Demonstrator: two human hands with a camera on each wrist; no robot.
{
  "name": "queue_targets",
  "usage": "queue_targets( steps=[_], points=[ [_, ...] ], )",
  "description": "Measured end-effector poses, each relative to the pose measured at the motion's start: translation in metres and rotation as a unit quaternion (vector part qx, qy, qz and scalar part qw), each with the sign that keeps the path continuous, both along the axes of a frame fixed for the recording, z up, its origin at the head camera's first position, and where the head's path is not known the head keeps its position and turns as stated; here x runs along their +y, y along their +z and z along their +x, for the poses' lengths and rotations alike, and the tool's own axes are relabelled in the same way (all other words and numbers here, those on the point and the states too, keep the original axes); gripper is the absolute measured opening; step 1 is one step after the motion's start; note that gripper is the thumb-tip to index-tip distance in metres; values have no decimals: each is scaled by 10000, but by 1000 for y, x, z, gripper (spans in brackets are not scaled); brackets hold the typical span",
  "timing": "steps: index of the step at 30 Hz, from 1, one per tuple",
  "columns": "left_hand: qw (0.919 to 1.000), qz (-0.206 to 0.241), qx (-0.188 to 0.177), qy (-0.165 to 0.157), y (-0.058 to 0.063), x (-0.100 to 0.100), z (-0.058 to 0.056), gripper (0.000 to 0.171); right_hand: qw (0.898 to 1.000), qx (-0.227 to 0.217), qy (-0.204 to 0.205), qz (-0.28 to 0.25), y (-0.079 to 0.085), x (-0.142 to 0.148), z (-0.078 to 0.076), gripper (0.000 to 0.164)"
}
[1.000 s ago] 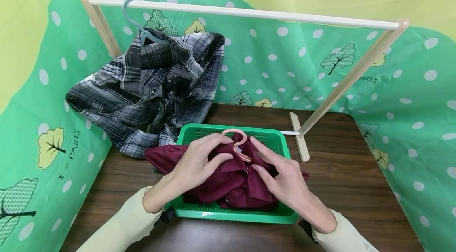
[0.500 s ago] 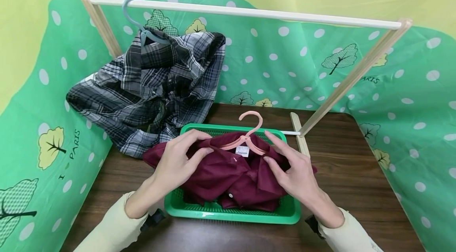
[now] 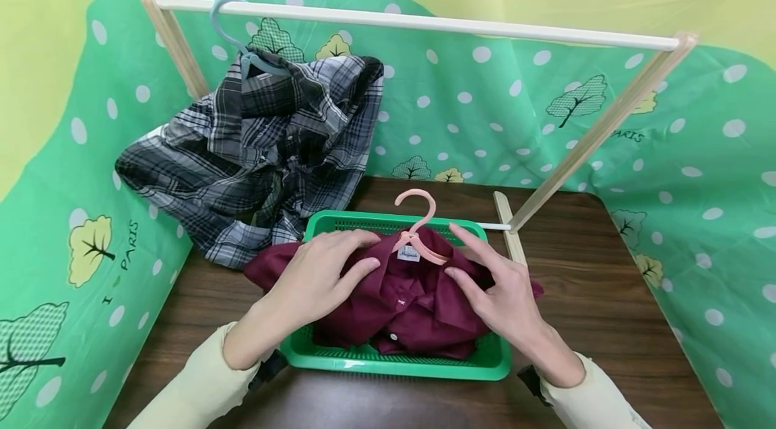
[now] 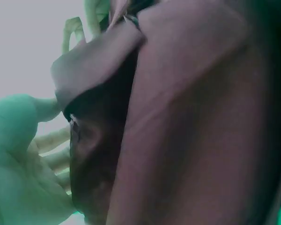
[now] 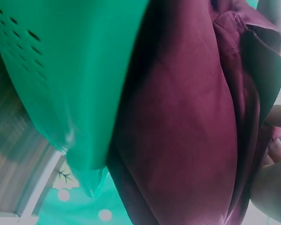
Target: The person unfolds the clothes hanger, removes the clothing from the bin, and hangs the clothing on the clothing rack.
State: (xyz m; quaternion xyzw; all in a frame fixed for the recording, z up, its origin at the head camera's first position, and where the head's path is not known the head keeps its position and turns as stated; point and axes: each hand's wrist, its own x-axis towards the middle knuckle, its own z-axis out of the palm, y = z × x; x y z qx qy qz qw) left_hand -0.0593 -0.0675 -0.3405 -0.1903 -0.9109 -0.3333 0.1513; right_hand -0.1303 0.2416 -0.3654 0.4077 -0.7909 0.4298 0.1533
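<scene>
A maroon shirt [image 3: 418, 308] with a pink hanger [image 3: 432, 254] in its neck lies in and over a green basket [image 3: 394, 367]. The hanger's hook stands up above the collar, and a white label shows below it. My left hand [image 3: 321, 274] pinches the collar's left side between thumb and fingers. On the right side, my right hand [image 3: 500, 291] grips the collar, thumb in front and fingers behind. The left wrist view shows the left hand [image 4: 23, 154] at the edge of the cloth. In the right wrist view, the right hand [image 5: 274, 183] is partly cut off.
Behind the basket stands a clothes rack with a white rail [image 3: 455, 25] and wooden legs. A plaid shirt [image 3: 261, 139] hangs at its left end on a blue hanger [image 3: 225, 28]. The dark wooden table [image 3: 594, 308] is enclosed by green and yellow printed cloth.
The hanger's hook has risen out of the collar and now stands upright. My hands spread apart along the collar, then the left hand came back inward, and the label came into view.
</scene>
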Motion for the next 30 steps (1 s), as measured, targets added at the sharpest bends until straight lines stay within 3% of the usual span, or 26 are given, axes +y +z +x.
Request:
queue_targets(
  steps=[3, 9, 15, 18, 20, 24, 30],
  points=[
    [9999, 90, -60, -84, -4, 3, -2, 19, 10000, 21, -15, -53, 0, 0, 1, 61],
    [9991, 371, 10, -223, -7, 5, -4, 15, 9985, 508, 69, -172, 3, -6, 2, 56],
    [9983, 479, 189, -272, -5, 4, -6, 18, 9956, 880, 18, 318, 9, -11, 7, 55],
    [9976, 596, 203, -289, -5, 2, -6, 20, 9961, 628, 189, 584, 11, -9, 8, 52],
    [9973, 652, 139, -305, -6, 1, -7, 20, 9974, 227, 313, 610, 13, -4, 7, 52],
    [9969, 679, 73, -396, -5, 0, -7, 20, 9958, -630, 490, 445, 19, 4, 4, 76],
    [9967, 627, -28, -513, -4, 3, -7, 21, 9935, -1094, 89, 288, 18, 4, 3, 80]
  ],
)
